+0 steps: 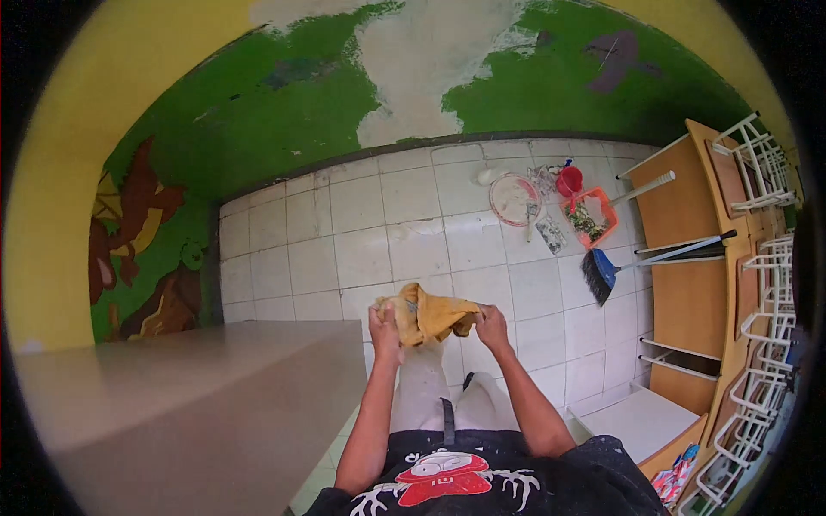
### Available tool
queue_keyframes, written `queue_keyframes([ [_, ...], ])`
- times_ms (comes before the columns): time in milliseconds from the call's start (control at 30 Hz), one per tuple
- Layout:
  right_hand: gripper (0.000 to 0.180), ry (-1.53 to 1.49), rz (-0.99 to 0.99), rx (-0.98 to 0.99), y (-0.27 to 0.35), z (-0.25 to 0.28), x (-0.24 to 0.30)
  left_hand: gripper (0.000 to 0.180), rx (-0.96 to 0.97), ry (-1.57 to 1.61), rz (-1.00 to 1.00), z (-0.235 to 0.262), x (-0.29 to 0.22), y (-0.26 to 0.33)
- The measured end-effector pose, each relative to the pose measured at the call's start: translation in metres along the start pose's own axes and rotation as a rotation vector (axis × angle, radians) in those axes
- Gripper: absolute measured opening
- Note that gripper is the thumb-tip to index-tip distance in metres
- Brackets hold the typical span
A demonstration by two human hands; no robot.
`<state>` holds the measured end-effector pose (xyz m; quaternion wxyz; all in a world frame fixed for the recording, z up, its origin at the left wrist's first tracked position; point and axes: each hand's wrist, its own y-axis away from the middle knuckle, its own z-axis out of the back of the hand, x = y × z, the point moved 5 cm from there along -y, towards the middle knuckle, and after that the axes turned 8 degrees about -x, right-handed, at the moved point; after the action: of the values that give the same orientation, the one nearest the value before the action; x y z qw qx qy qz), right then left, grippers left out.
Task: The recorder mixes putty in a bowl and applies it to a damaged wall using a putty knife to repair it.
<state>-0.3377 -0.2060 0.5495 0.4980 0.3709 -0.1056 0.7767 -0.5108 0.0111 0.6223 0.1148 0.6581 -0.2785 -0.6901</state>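
A crumpled yellow-orange cloth is stretched between my two hands, in front of my legs. My left hand is closed on its left end, where a paler part of the fabric bunches up. At the other end, my right hand pinches the cloth's edge, with the fabric sagging a little between. A greyish patch shows near the cloth's upper left. Below it are my light trousers and one dark shoe, partly hidden.
A brown cabinet stands close on my left. Ahead on the tiled floor are a round white-crusted basin, a red dipper, an orange dustpan with debris, and a blue broom. Wooden desks line the right; a green wall has white patches.
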Motion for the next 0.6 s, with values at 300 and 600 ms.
queue_keyframes([
  [300,0.059,-1.773,-0.913,0.051,-0.071,-0.138,-0.018,0.033,0.565,-0.020,0.723,-0.042,0.041,0.004],
  [600,0.038,-1.771,-1.097,0.062,-0.177,-0.158,0.007,0.025,0.373,-0.084,0.750,-0.016,0.010,-0.128],
])
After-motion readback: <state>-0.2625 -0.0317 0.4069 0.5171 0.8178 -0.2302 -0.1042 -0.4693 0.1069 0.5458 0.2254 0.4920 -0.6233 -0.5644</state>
